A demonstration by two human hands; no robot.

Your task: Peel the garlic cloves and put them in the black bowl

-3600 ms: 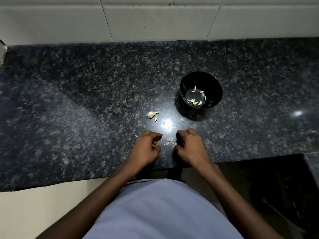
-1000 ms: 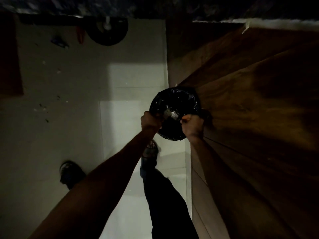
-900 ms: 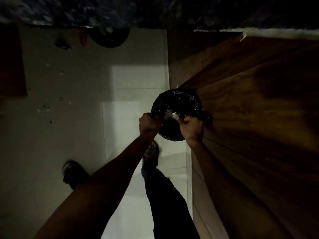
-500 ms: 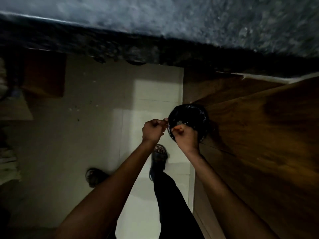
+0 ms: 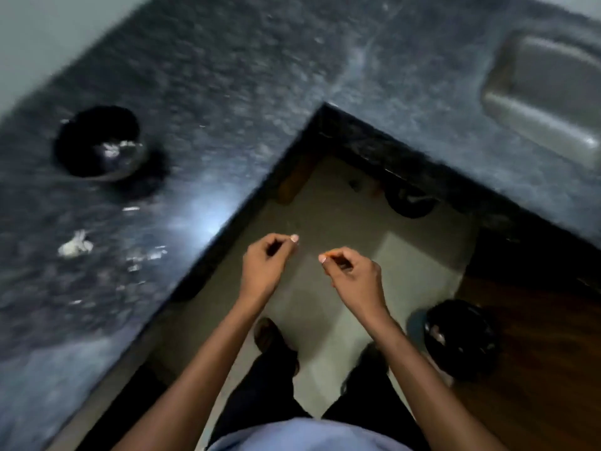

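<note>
Over the floor, off the desk [image 5: 227, 76], both hands hung with fingers curled; the left hand [image 5: 265, 266] and right hand [image 5: 353, 276] each seemed to pinch thumb to forefinger, on what I cannot tell; the garlic [image 5: 74, 247] lay on the desk near the bowl [image 5: 97, 141], well apart from both; any scrap pinched there risked dropping to the floor.

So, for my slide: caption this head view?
Both hands, left and right, hover off the counter; black bowl waits.
</note>
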